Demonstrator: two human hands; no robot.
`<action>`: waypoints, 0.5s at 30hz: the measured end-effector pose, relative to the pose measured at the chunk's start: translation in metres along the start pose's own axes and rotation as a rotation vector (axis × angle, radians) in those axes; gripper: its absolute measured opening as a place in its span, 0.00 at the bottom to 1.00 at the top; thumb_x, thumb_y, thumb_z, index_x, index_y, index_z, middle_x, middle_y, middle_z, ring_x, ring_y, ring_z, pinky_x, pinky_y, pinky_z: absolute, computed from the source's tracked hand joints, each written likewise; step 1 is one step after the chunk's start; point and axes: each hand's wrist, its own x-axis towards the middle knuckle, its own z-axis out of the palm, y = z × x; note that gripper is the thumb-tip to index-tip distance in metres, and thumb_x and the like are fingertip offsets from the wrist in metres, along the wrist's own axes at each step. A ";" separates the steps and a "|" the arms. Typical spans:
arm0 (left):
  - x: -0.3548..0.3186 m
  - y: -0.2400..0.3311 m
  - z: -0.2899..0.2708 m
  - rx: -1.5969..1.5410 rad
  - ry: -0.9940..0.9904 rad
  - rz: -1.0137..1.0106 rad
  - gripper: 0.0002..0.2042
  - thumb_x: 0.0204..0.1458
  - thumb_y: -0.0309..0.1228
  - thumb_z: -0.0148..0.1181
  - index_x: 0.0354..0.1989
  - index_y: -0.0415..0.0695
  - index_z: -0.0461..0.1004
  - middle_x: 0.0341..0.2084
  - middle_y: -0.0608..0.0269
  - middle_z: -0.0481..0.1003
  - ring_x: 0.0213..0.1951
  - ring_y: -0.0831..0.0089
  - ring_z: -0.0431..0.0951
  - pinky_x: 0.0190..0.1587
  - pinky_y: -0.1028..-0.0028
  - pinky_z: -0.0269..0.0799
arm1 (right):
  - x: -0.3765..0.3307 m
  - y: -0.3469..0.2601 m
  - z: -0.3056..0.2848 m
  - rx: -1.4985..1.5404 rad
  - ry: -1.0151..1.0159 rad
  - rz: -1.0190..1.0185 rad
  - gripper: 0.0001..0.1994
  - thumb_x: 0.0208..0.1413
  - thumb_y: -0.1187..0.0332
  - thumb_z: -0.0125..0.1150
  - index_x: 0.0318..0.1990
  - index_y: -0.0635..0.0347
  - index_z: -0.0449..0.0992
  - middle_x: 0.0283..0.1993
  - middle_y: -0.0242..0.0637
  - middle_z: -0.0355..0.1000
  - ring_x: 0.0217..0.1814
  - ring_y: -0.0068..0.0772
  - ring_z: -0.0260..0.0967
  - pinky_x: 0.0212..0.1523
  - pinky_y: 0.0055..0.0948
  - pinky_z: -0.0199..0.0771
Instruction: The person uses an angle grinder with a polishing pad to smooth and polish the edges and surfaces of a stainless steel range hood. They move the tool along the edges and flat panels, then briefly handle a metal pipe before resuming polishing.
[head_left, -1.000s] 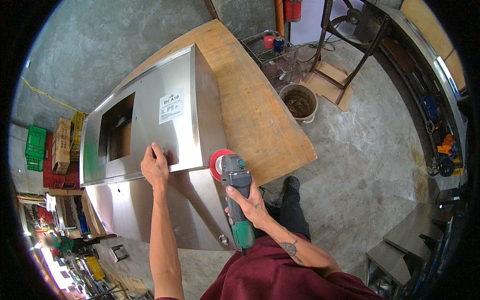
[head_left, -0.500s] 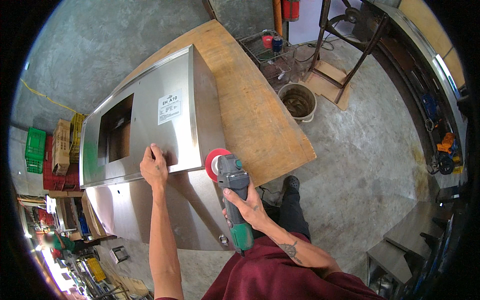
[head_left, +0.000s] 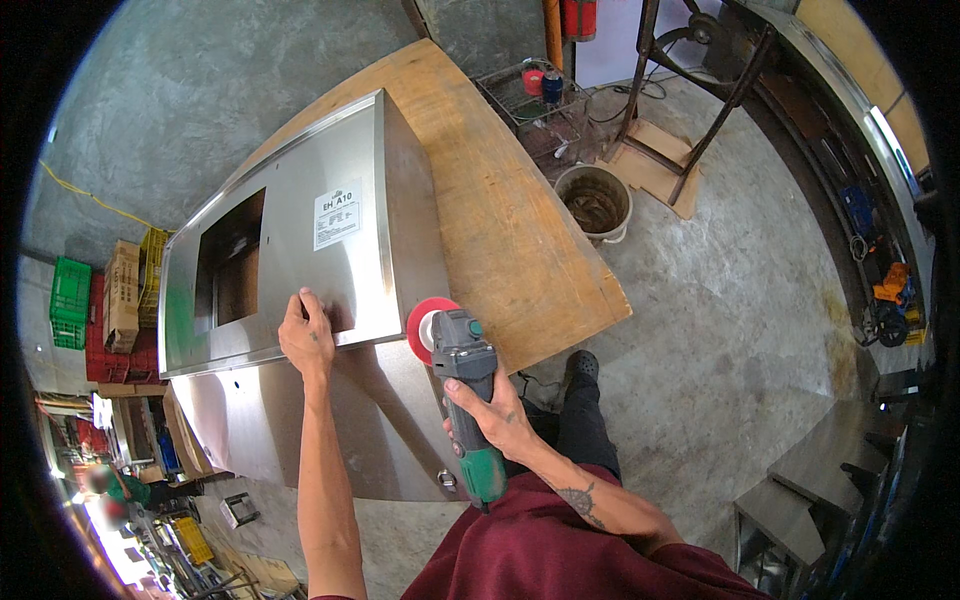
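A long stainless steel box (head_left: 295, 260) lies across the left of the view, with a rectangular opening (head_left: 230, 265) and a white label (head_left: 337, 218) on its upper panel. Over the near edge of that panel is my left hand (head_left: 306, 333), fingers curled closed; whether it touches the steel or pinches something small cannot be seen. My right hand (head_left: 492, 412) is wrapped round the body of a green and grey angle grinder (head_left: 470, 365). The grinder's red and white disc (head_left: 428, 332) is at the box's near right corner, and I cannot tell whether they touch.
Under the box is a wooden board (head_left: 530, 250). Beyond its right edge stand a bucket (head_left: 594, 203), a wire rack (head_left: 530, 110) and a dark metal stand (head_left: 690, 120). Crates (head_left: 72, 300) are at the left, steel pieces (head_left: 800, 500) at lower right. A person (head_left: 120, 487) is far left.
The grinder and its disc have shifted very slightly left. Both hands keep their hold and posture.
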 end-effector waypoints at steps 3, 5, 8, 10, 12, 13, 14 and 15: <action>0.001 -0.001 -0.001 0.038 -0.011 0.032 0.27 0.77 0.47 0.51 0.32 0.36 0.80 0.23 0.52 0.81 0.26 0.57 0.80 0.37 0.56 0.75 | 0.000 0.003 0.000 0.013 0.016 -0.004 0.41 0.69 0.56 0.75 0.79 0.57 0.55 0.56 0.43 0.74 0.41 0.31 0.81 0.39 0.37 0.92; 0.002 -0.003 0.000 0.034 -0.005 0.031 0.27 0.77 0.47 0.51 0.32 0.36 0.79 0.23 0.52 0.81 0.26 0.57 0.80 0.37 0.56 0.74 | 0.000 0.003 -0.001 0.025 0.018 0.019 0.41 0.69 0.56 0.75 0.79 0.57 0.55 0.56 0.43 0.75 0.42 0.32 0.81 0.39 0.37 0.92; 0.001 -0.003 0.000 0.030 0.005 0.040 0.27 0.77 0.48 0.51 0.31 0.36 0.79 0.23 0.52 0.81 0.25 0.58 0.79 0.37 0.56 0.74 | -0.001 0.001 -0.002 0.017 0.035 0.061 0.40 0.69 0.56 0.75 0.78 0.57 0.56 0.55 0.43 0.75 0.41 0.31 0.81 0.38 0.36 0.91; 0.001 -0.003 0.001 0.037 0.013 0.053 0.28 0.77 0.48 0.51 0.31 0.36 0.79 0.23 0.51 0.81 0.25 0.57 0.79 0.37 0.56 0.74 | -0.002 -0.002 0.000 0.001 0.024 0.031 0.40 0.69 0.57 0.75 0.78 0.57 0.56 0.55 0.42 0.74 0.40 0.31 0.81 0.38 0.36 0.91; 0.000 -0.002 0.001 0.052 0.022 0.071 0.28 0.77 0.48 0.51 0.31 0.36 0.79 0.23 0.51 0.81 0.25 0.57 0.80 0.37 0.56 0.75 | -0.003 -0.005 0.003 -0.010 0.014 -0.006 0.40 0.69 0.57 0.75 0.78 0.57 0.56 0.55 0.42 0.74 0.39 0.31 0.81 0.38 0.36 0.91; 0.000 -0.001 0.002 0.048 0.018 0.064 0.28 0.77 0.48 0.51 0.31 0.36 0.79 0.23 0.51 0.81 0.26 0.57 0.80 0.37 0.56 0.75 | -0.003 -0.006 0.004 -0.014 0.010 -0.028 0.40 0.69 0.57 0.75 0.78 0.57 0.56 0.55 0.42 0.74 0.38 0.31 0.81 0.38 0.36 0.91; -0.001 0.001 0.002 0.044 0.013 0.057 0.28 0.77 0.48 0.51 0.31 0.36 0.79 0.23 0.51 0.81 0.26 0.57 0.80 0.37 0.56 0.75 | -0.004 -0.007 0.004 -0.018 0.005 -0.050 0.40 0.69 0.57 0.75 0.78 0.57 0.56 0.55 0.42 0.74 0.38 0.31 0.81 0.38 0.36 0.91; -0.001 0.003 0.001 0.042 0.010 0.051 0.28 0.77 0.48 0.51 0.31 0.36 0.79 0.23 0.51 0.81 0.26 0.57 0.81 0.37 0.55 0.75 | -0.004 -0.007 0.004 -0.015 0.003 -0.033 0.39 0.69 0.57 0.75 0.78 0.57 0.56 0.55 0.42 0.74 0.38 0.31 0.81 0.38 0.36 0.91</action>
